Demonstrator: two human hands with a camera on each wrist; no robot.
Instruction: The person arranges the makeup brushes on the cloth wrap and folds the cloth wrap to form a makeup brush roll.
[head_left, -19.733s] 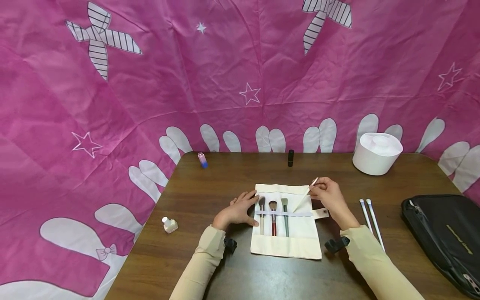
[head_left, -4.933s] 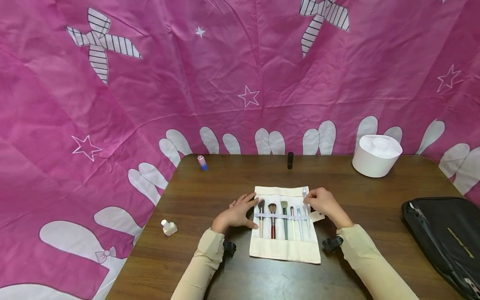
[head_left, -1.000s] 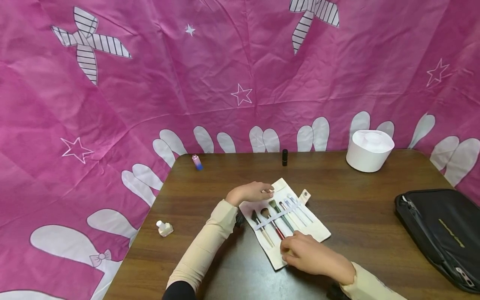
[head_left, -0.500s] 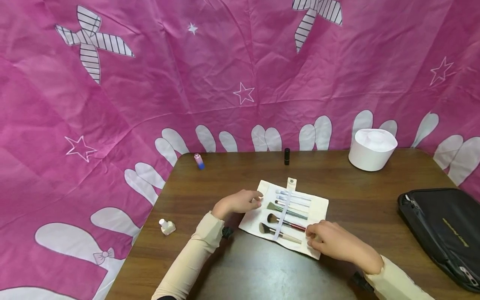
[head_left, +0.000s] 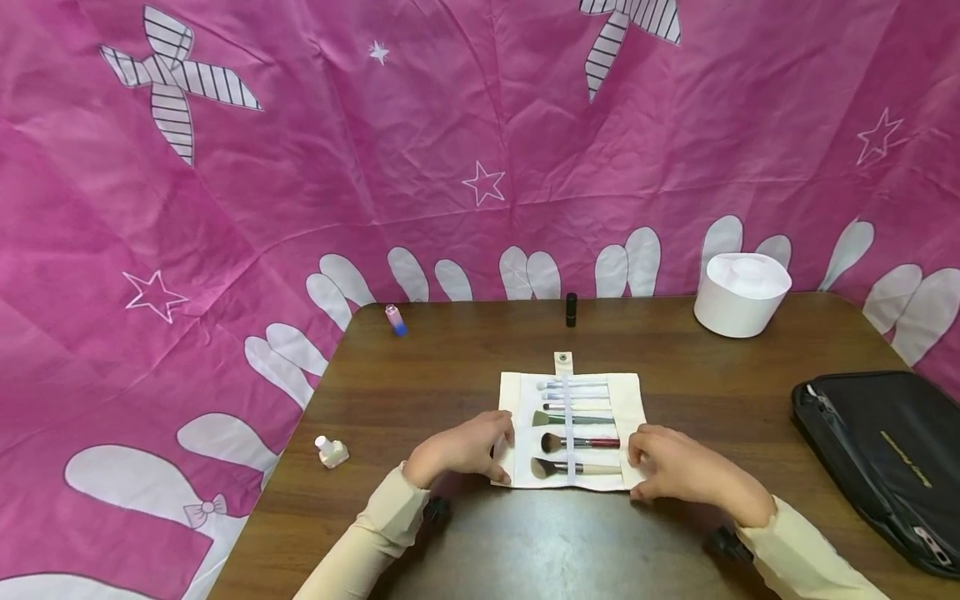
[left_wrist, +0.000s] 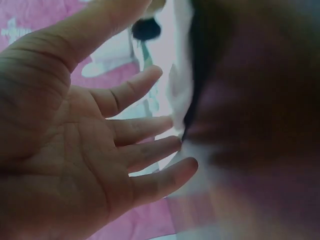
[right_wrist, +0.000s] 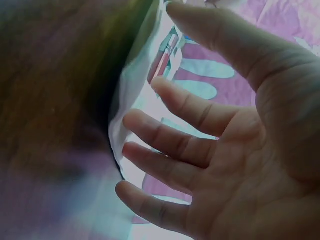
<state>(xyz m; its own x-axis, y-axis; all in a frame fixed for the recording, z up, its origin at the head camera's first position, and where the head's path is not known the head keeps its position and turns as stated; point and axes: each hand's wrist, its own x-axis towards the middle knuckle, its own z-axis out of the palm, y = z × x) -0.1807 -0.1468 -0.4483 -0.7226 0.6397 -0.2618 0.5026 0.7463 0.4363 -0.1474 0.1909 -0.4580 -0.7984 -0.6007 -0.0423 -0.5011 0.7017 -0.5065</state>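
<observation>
A cream fabric brush roll [head_left: 624, 396] lies unrolled in the middle of the table, its snap tab [head_left: 563, 362] pointing to the far side. Several makeup brushes lie sideways in it under a pale elastic band [head_left: 568, 429]: among them a beige-handled one [head_left: 596, 469], a red-handled one [head_left: 600, 443] and a green one [head_left: 588, 420]. My left hand [head_left: 467, 448] touches the roll's left edge, thumb and fingers spread apart. At the right edge my right hand [head_left: 688, 468] rests with loosely bent fingers against the cloth. Both wrist views show the fingertips along the fabric [right_wrist: 135, 82].
Far back stand a pink-and-blue tube [head_left: 396, 321], a small black tube [head_left: 572, 309] and a white round container [head_left: 742, 296]. A nail polish bottle [head_left: 332, 452] is at left. A black zipped case [head_left: 873, 462] lies at right on the wooden table [head_left: 420, 375].
Two white brushes once on the table at right went into the roll. Within the last second the roll has turned anticlockwise, tab from right to far side, and both hands moved to its sides.
</observation>
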